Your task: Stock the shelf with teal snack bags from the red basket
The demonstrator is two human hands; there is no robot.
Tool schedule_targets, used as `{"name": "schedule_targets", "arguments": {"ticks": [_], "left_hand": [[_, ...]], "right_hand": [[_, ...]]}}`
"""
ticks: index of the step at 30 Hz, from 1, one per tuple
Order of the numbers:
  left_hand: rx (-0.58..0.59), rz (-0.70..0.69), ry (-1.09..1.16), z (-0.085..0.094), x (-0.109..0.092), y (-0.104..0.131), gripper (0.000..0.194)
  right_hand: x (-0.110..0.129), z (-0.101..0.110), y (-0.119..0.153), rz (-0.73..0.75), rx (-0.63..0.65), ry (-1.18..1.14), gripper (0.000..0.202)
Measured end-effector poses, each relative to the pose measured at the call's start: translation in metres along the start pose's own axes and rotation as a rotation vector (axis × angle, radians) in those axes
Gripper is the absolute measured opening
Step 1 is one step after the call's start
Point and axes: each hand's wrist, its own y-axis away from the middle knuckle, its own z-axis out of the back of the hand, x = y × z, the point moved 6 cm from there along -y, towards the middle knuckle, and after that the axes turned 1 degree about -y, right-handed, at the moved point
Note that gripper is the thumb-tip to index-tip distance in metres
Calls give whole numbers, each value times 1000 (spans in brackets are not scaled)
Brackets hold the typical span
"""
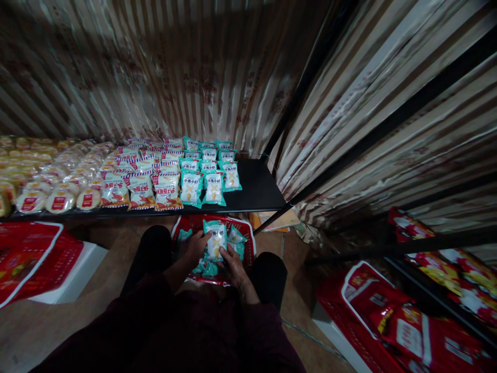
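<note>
Between my two hands is a teal and white snack bag [216, 242], held upright over a red basket [250, 228]. My left hand [197, 247] grips its left side, while my right hand [233, 265] has the thumb on its lower right front. More teal snack bags [235, 235] lie in the basket, partly hidden by my hands. On the black shelf [258, 186] ahead, rows of matching teal bags [213, 187] stand at the right end of the stock. White and red snack bags [167, 190] stand directly left of them.
Round wrapped cakes [60, 201] fill the shelf's left part. Red bags [27, 259] sit on a white box at left. A red basket with red packages [407, 331] stands at lower right, below another rack [427, 243]. Striped curtains [174, 67] hang behind the shelf.
</note>
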Motion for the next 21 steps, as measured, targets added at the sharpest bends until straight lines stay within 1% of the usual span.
{"name": "schedule_targets", "arguments": {"ticks": [3,6,9,13,16,19,21], "left_hand": [[0,-15,-8,0,-2,0,39],[-12,-57,-88,2,-9,1,30],[-16,-57,-139,4,-11,0,26],[14,-68,-136,4,-6,-5,28],[15,-70,-135,5,1,-9,30],[41,-16,-103,4,9,-12,32],[70,35,-77,2,13,-11,33]], "right_hand": [[0,-1,0,31,33,-24,60],[0,0,0,40,4,-37,59],[0,1,1,40,-7,-32,55],[-1,4,2,35,-25,-48,57],[0,3,3,39,-22,-66,57],[4,2,5,52,-14,-65,57],[6,2,6,53,-33,-45,58]]}}
